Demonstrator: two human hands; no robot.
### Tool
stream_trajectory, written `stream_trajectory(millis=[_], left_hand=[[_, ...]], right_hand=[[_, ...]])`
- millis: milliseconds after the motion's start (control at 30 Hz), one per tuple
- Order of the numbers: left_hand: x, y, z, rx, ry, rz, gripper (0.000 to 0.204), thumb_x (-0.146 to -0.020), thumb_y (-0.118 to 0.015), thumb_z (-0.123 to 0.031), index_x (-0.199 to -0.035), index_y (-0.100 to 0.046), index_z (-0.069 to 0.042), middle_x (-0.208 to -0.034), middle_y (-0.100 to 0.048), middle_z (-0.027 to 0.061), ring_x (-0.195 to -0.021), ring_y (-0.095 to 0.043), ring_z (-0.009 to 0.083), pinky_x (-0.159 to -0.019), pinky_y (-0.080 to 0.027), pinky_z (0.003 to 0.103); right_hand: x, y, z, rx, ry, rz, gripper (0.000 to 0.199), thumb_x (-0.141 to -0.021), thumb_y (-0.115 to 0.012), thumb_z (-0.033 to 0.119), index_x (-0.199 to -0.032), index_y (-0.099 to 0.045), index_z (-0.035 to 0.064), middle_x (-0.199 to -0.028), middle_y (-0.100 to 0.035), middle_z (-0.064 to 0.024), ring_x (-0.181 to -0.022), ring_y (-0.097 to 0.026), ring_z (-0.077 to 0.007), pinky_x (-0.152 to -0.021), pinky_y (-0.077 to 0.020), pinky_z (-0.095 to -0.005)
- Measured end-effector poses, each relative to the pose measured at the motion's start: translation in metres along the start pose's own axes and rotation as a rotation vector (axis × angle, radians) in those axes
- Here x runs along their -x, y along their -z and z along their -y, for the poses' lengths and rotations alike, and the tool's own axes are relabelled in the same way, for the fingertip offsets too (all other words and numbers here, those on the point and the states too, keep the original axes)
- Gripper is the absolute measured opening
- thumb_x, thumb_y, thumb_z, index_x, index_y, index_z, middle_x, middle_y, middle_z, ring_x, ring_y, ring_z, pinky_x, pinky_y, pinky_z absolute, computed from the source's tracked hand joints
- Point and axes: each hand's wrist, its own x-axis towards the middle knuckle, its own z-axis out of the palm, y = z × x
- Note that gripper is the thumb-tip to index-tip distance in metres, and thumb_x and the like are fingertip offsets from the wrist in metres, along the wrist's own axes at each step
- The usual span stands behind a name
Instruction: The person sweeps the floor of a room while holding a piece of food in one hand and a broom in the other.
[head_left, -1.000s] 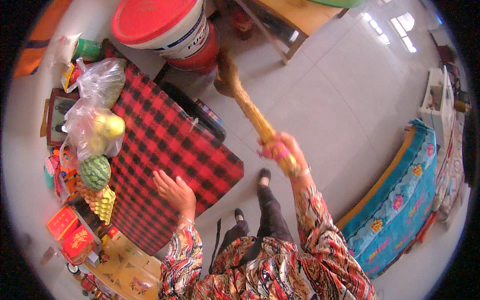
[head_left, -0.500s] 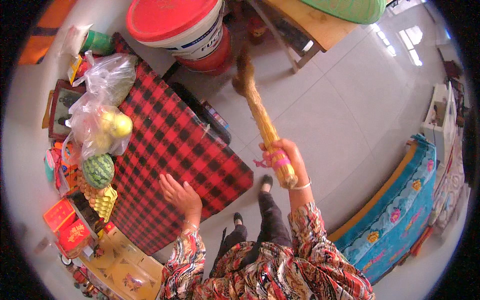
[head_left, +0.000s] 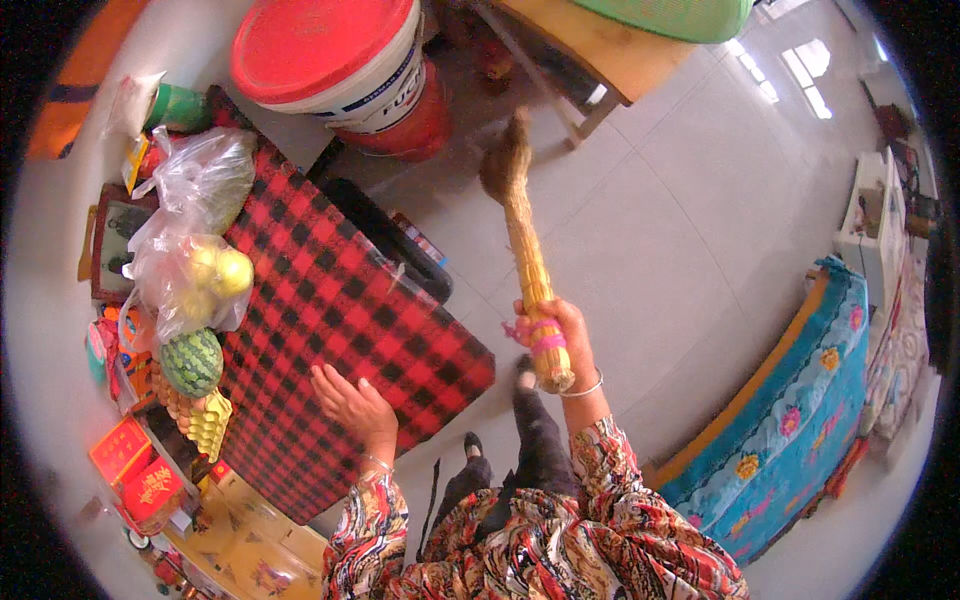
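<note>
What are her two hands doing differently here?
The right hand is closed around the straw broom near the handle's end, held out over the tiled floor. The left hand is open with spread fingers, resting flat on the red-and-black checked cloth and holding nothing. The right hand sits farther from the body than the left. Both wrists wear a thin bangle and patterned sleeves.

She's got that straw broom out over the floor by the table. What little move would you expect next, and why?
Probably a short sweep of the broom toward her feet. The right hand grips its handle, the bristles reach the tiled floor near the red-lidded bucket, and the left hand lies flat on the checked tablecloth, seemingly for support.
</note>
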Motion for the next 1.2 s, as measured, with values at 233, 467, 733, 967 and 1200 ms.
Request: stream_trajectory(millis=[233,467,733,967,1200], left_hand=[[0.009,-0.006,-0.011,0.007,0.002,0.036,0.055,-0.093,-0.039,-0.026,-0.139,-0.029,0.003,-0.148,-0.023,0.0201,-0.136,-0.023,0.0365,-0.108,-0.021,0.049],[0.014,-0.005,-0.008,-0.024,-0.027,0.005,0.055,-0.094,-0.038,-0.027,-0.139,-0.028,0.004,-0.148,-0.023,0.0206,-0.136,-0.023,0.0366,-0.109,-0.020,0.049],[0.022,0.005,-0.021,-0.022,-0.028,-0.012,0.053,-0.093,-0.042,-0.021,-0.138,-0.029,0.004,-0.147,-0.024,0.0204,-0.135,-0.025,0.0366,-0.108,-0.022,0.048],[0.040,0.001,-0.026,-0.084,-0.056,-0.029,0.053,-0.093,-0.043,-0.024,-0.138,-0.030,0.003,-0.147,-0.025,0.0191,-0.134,-0.027,0.0347,-0.105,-0.027,0.048],[0.052,0.006,-0.022,-0.122,-0.003,-0.020,0.053,-0.094,-0.042,-0.026,-0.139,-0.030,0.000,-0.148,-0.025,0.0160,-0.134,-0.027,0.0338,-0.105,-0.028,0.047]], right_hand=[[-0.081,0.032,0.041,-0.217,0.070,0.237,0.045,-0.082,-0.056,0.025,-0.105,-0.049,-0.0121,-0.086,-0.057,-0.0145,-0.066,-0.054,-0.0201,-0.059,-0.0482,-0.0284],[-0.043,0.065,0.021,-0.601,0.043,0.214,0.046,-0.082,-0.053,0.026,-0.106,-0.047,-0.0135,-0.083,-0.053,-0.0157,-0.071,-0.050,-0.0210,-0.064,-0.0464,-0.0295],[0.094,0.030,0.005,-0.416,0.026,0.055,0.038,-0.084,-0.053,0.025,-0.103,-0.049,-0.0082,-0.078,-0.056,-0.0128,-0.071,-0.054,-0.0198,-0.063,-0.0502,-0.0296],[0.072,0.098,0.002,-0.308,-0.060,0.033,0.040,-0.082,-0.054,0.026,-0.104,-0.049,-0.0078,-0.078,-0.056,-0.0116,-0.067,-0.055,-0.0188,-0.055,-0.0499,-0.0285],[0.114,0.176,0.032,-0.325,0.069,-0.046,0.041,-0.084,-0.053,0.023,-0.110,-0.045,-0.0079,-0.080,-0.054,-0.0134,-0.065,-0.055,-0.0186,-0.053,-0.0509,-0.0297]])
